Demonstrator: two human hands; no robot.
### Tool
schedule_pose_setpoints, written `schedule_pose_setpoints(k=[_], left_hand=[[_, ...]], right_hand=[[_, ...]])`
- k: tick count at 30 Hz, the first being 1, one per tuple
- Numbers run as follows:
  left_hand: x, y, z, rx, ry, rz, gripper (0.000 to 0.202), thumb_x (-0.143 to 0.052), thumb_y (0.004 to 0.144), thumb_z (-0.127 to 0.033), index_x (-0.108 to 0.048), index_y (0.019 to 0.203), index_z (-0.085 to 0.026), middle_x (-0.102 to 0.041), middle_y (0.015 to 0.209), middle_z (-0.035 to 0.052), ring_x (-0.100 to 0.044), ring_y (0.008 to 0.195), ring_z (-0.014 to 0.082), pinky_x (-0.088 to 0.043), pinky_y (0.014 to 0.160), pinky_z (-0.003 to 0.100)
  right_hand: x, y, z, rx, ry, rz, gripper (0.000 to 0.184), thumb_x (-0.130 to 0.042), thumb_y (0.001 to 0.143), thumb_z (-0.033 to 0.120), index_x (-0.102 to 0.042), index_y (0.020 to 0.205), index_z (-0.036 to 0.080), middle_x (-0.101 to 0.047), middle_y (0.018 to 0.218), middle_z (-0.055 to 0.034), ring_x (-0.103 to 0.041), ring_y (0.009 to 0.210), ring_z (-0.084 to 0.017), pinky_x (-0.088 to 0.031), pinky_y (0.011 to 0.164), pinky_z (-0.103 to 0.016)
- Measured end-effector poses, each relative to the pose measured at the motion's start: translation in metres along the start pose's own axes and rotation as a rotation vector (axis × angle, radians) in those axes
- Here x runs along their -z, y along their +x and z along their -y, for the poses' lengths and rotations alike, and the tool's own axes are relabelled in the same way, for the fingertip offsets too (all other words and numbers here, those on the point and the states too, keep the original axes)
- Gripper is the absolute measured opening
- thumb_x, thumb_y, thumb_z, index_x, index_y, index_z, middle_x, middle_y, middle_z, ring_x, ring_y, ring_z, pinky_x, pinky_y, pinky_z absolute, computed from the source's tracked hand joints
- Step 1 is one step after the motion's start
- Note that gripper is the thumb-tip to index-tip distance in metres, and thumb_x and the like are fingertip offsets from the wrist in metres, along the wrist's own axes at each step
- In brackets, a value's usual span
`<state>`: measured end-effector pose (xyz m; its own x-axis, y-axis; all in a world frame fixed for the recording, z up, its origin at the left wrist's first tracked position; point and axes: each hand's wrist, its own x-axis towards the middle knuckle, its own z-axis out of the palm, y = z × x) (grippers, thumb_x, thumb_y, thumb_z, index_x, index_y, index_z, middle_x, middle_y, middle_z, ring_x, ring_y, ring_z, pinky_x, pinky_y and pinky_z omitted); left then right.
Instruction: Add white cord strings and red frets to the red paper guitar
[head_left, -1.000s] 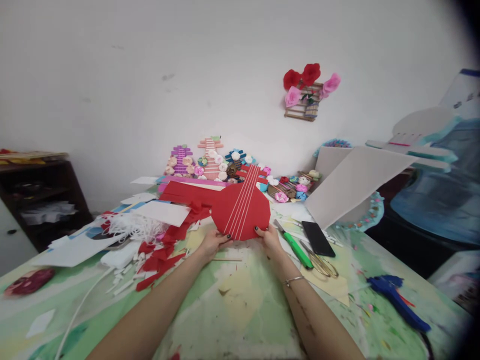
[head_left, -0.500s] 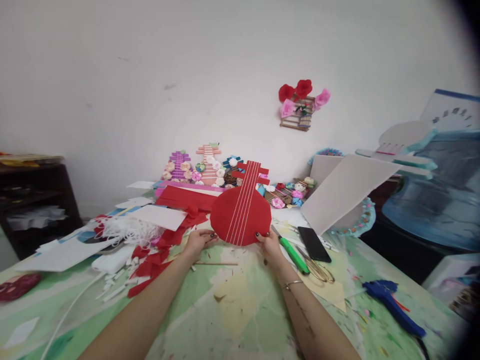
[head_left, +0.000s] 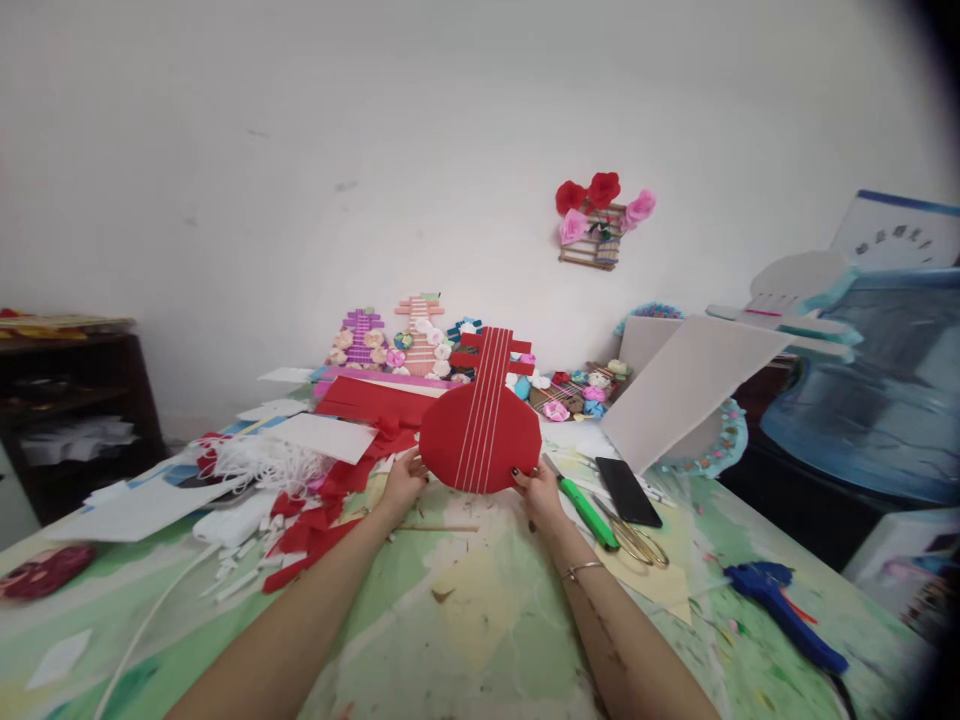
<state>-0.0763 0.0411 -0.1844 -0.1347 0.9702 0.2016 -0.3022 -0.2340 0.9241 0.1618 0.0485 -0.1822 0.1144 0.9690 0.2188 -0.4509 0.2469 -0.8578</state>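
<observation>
Between my hands a red paper lute (head_left: 510,430) stands nearly upright, with a round body, a short neck, side pegs and several white strings. My left hand (head_left: 405,482) grips the lower left edge of the body, its fingertips partly hidden behind it. On the lower right edge my right hand (head_left: 537,490) is closed, thumb on the front face. A thin wooden stick (head_left: 439,528) lies on the table below the lute. Close to my right hand are a green utility knife (head_left: 589,513) and gold-handled scissors (head_left: 637,542).
Red paper scraps (head_left: 322,525), a white string tangle (head_left: 266,462) and white sheets (head_left: 142,510) cover the left. To the right lie a black phone (head_left: 628,490) and a blue glue gun (head_left: 784,612). Behind stand decorated lutes (head_left: 418,345), a leaning white board (head_left: 697,385) and a water jug (head_left: 862,390).
The lute's neck has tipped slightly left. My left hand has shifted a little up along the edge, its fingers now more behind the body. The view has moved slightly.
</observation>
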Motion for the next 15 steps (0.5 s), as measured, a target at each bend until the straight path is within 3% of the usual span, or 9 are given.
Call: schedule_pose_setpoints(k=[7, 15], left_hand=[[-0.0006, -0.0046, -0.0029, 0.017, -0.019, 0.057, 0.043, -0.077, 0.057, -0.021, -0.061, 0.096, -0.013, -0.074, 0.082, 0.0064, -0.07, 0.074, 0.0206, -0.055, 0.074, 0.034], [0.0002, -0.0038, -0.0034, 0.078, -0.034, 0.017, 0.032, -0.074, 0.066, -0.015, -0.061, 0.095, -0.014, -0.073, 0.075, 0.0051, -0.071, 0.07, 0.0199, -0.058, 0.073, 0.035]], right_hand=[[0.0013, 0.0016, -0.0028, -0.004, -0.019, 0.006, 0.039, -0.071, 0.047, 0.014, -0.062, 0.085, 0.018, -0.072, 0.08, -0.0025, -0.066, 0.074, -0.02, -0.054, 0.072, -0.036], [0.0016, 0.0012, -0.003, -0.013, -0.052, 0.028, 0.039, -0.07, 0.049, 0.015, -0.061, 0.087, 0.018, -0.073, 0.083, -0.0032, -0.066, 0.078, -0.021, -0.054, 0.076, -0.037]])
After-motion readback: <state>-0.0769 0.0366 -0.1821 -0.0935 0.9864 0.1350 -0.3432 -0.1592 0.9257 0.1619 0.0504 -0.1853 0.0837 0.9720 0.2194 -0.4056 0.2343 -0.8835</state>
